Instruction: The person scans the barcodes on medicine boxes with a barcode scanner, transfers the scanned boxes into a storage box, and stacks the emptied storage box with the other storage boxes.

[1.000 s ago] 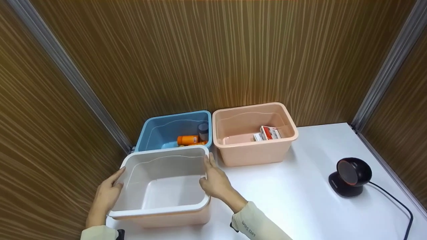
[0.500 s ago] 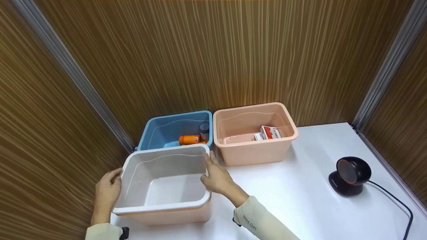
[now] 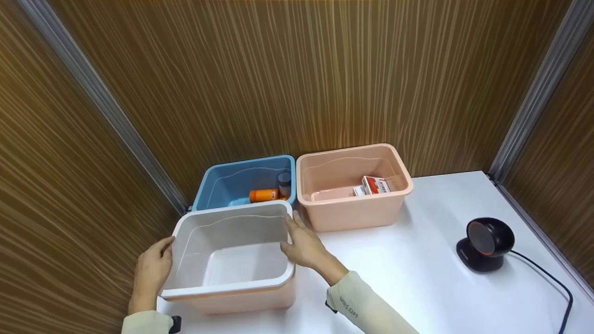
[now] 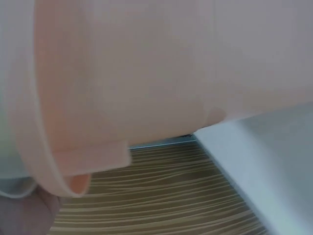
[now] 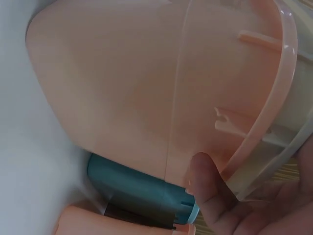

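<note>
A white plastic bin (image 3: 232,291) sits nested in a pink bin (image 3: 255,304) at the front left of the table. In both wrist views, the pink bin's wall fills much of the picture, its rim just below the white one. My left hand (image 3: 152,271) holds the white bin's left rim, fingertips over the edge. At the opposite end, my right hand (image 3: 306,248) has its thumb over the rim and its fingers along the outside. One right finger (image 5: 205,178) lies against the outside of the pink bin in the right wrist view.
Behind stands a blue bin (image 3: 222,183) with an orange bottle (image 3: 263,195) and a dark-lidded jar (image 3: 284,181). Beside it, another pink bin (image 3: 348,215) contains small boxes (image 3: 376,185). A black round device (image 3: 487,243) with a cable stands at right. Wood-patterned walls enclose the table.
The nested bins have shifted slightly right and toward the back. My left fingers have changed from reaching along the rim to bending over it. My right hand stays at its end.
</note>
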Tool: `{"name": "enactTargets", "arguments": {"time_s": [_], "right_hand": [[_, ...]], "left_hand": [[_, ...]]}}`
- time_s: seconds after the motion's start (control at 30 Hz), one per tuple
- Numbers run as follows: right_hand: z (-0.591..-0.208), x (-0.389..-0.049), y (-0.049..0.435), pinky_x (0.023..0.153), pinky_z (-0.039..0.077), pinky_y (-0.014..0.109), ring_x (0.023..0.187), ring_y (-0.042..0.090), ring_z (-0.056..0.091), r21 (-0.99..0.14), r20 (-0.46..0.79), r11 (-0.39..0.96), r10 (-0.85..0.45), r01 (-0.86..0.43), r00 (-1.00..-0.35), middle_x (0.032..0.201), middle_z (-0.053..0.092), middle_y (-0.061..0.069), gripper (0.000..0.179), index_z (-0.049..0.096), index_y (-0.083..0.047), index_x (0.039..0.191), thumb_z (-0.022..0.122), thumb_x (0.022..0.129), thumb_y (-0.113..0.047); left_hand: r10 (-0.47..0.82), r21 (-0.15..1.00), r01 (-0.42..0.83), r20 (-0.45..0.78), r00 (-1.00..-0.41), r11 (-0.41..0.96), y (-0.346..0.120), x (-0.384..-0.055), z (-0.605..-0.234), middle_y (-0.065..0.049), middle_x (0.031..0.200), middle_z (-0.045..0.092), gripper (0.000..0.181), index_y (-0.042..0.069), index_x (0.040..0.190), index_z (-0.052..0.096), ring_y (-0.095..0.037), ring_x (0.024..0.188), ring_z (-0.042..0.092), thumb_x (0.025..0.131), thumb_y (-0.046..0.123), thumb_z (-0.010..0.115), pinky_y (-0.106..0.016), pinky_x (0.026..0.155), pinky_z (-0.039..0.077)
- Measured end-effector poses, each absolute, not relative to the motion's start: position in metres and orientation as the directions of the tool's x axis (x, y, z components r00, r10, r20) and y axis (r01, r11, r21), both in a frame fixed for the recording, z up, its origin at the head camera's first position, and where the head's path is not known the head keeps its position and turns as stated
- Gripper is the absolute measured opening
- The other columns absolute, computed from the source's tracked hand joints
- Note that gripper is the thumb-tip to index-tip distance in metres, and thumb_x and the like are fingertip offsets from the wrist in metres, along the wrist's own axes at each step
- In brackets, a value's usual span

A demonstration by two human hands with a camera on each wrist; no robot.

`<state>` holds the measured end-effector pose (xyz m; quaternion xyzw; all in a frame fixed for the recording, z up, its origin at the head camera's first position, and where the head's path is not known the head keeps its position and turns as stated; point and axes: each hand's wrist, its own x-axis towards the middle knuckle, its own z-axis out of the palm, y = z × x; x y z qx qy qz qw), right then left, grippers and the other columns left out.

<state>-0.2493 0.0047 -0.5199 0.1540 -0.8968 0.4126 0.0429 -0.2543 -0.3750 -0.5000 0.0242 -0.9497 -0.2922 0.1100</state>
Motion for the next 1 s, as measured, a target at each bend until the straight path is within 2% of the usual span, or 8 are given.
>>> {"name": "enactTargets", "arguments": {"time_s": [0.17, 0.27, 0.33, 0.5, 0.57, 0.67, 0.83, 1.0], "right_hand": [[-0.518, -0.245, 0.016, 0.113, 0.030, 0.056, 0.145, 0.042, 0.027, -0.740, 0.225, 0.591, -0.234, -0.322, -0.946, 0.160, 0.022, 0.030, 0.071, 0.035, 0.002, 0.155, 0.062, 0.098, -0.031], [-0.517, -0.241, 0.025, 0.113, 0.030, 0.057, 0.144, 0.044, 0.029, -0.726, 0.246, 0.606, -0.215, -0.326, -0.945, 0.162, 0.020, 0.029, 0.070, 0.036, 0.000, 0.155, 0.062, 0.098, -0.031], [-0.516, -0.239, 0.032, 0.113, 0.029, 0.059, 0.144, 0.044, 0.028, -0.697, 0.258, 0.634, -0.214, -0.334, -0.942, 0.163, 0.019, 0.026, 0.069, 0.038, -0.001, 0.155, 0.063, 0.098, -0.030], [-0.521, -0.229, 0.051, 0.109, 0.027, 0.068, 0.142, 0.050, 0.029, -0.612, 0.265, 0.712, -0.225, -0.344, -0.938, 0.160, 0.024, 0.030, 0.065, 0.042, -0.003, 0.153, 0.064, 0.098, -0.030], [-0.525, -0.224, 0.059, 0.108, 0.027, 0.069, 0.140, 0.051, 0.032, -0.588, 0.263, 0.736, -0.219, -0.336, -0.940, 0.158, 0.027, 0.031, 0.064, 0.045, -0.006, 0.152, 0.065, 0.098, -0.032], [-0.532, -0.214, 0.074, 0.108, 0.026, 0.069, 0.139, 0.053, 0.033, -0.550, 0.264, 0.770, -0.207, -0.323, -0.942, 0.156, 0.030, 0.032, 0.061, 0.049, -0.007, 0.149, 0.066, 0.097, -0.034], [-0.548, -0.198, 0.095, 0.105, 0.028, 0.071, 0.138, 0.053, 0.034, -0.494, 0.254, 0.816, -0.196, -0.301, -0.947, 0.156, 0.031, 0.032, 0.061, 0.052, -0.006, 0.147, 0.067, 0.096, -0.036], [-0.562, -0.182, 0.110, 0.104, 0.029, 0.072, 0.138, 0.052, 0.034, -0.495, 0.207, 0.829, -0.178, -0.260, -0.962, 0.158, 0.028, 0.030, 0.063, 0.052, -0.006, 0.147, 0.066, 0.097, -0.040]], "left_hand": [[0.009, 0.357, 0.034, 0.073, -0.997, 0.933, -0.356, -0.239, -0.484, -0.042, 0.149, 0.029, 0.054, -0.013, 0.146, 0.039, -0.060, 0.134, 0.032, 0.097, 0.008, 0.049, -0.072, 0.104, 0.029], [0.069, 0.293, 0.075, 0.034, -0.997, 0.953, -0.332, -0.226, -0.475, -0.046, 0.150, 0.019, 0.067, -0.012, 0.150, 0.031, -0.063, 0.135, 0.025, 0.094, 0.013, 0.058, -0.077, 0.102, 0.025], [0.100, 0.299, 0.104, 0.028, -0.995, 0.949, -0.313, -0.217, -0.472, -0.044, 0.151, 0.021, 0.067, -0.010, 0.151, 0.031, -0.061, 0.136, 0.026, 0.095, 0.015, 0.060, -0.075, 0.104, 0.024], [0.183, 0.402, 0.171, 0.009, -0.983, 0.900, -0.264, -0.193, -0.473, -0.034, 0.144, 0.046, 0.058, -0.005, 0.148, 0.044, -0.054, 0.129, 0.045, 0.100, 0.025, 0.060, -0.065, 0.105, 0.034], [0.222, 0.439, 0.204, 0.009, -0.975, 0.875, -0.246, -0.186, -0.479, -0.030, 0.140, 0.053, 0.061, -0.003, 0.147, 0.047, -0.051, 0.125, 0.050, 0.101, 0.035, 0.060, -0.062, 0.104, 0.038], [0.311, 0.446, 0.308, 0.068, -0.948, 0.840, -0.218, -0.179, -0.492, -0.028, 0.138, 0.056, 0.073, -0.003, 0.147, 0.048, -0.049, 0.122, 0.054, 0.096, 0.047, 0.063, -0.061, 0.102, 0.041], [0.433, 0.266, 0.494, 0.257, -0.864, 0.828, -0.173, -0.170, -0.517, -0.033, 0.144, 0.047, 0.084, -0.004, 0.148, 0.045, -0.050, 0.124, 0.052, 0.090, 0.055, 0.063, -0.064, 0.096, 0.044], [0.457, 0.063, 0.497, 0.309, -0.834, 0.865, -0.135, -0.166, -0.532, -0.030, 0.156, 0.032, 0.090, 0.002, 0.153, 0.041, -0.046, 0.141, 0.033, 0.088, 0.061, 0.061, -0.063, 0.108, 0.034]]}}
